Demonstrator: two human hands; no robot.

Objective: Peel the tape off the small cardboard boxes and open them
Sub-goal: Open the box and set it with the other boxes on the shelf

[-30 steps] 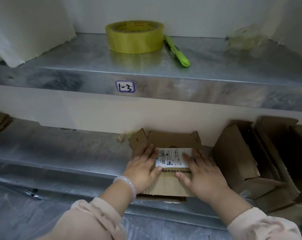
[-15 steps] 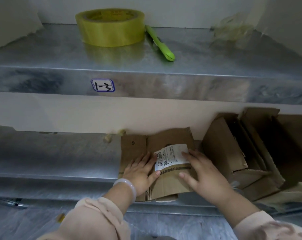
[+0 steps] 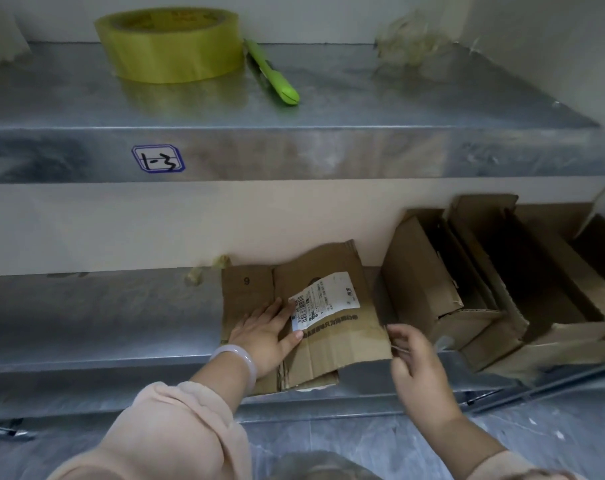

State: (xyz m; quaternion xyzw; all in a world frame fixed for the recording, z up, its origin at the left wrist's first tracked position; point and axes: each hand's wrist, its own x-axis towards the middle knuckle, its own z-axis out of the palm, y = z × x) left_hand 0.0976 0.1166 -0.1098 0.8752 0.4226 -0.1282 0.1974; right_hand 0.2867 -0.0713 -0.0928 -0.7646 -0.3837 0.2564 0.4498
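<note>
Cardboard box (image 3: pixel 344 336) under flat left hand (image 3: pixel 263 336)

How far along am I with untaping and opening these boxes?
Done: opened boxes stand at right; a wad of peeled tape lies on the upper shelf. In hand: left hand presses the flattened box, right hand picks at its right edge. Left: nothing sealed in view.

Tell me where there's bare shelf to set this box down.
Bare: lower shelf left of the flattened box; upper shelf between green cutter and crumpled tape. Crowded: opened boxes right of it.
</note>
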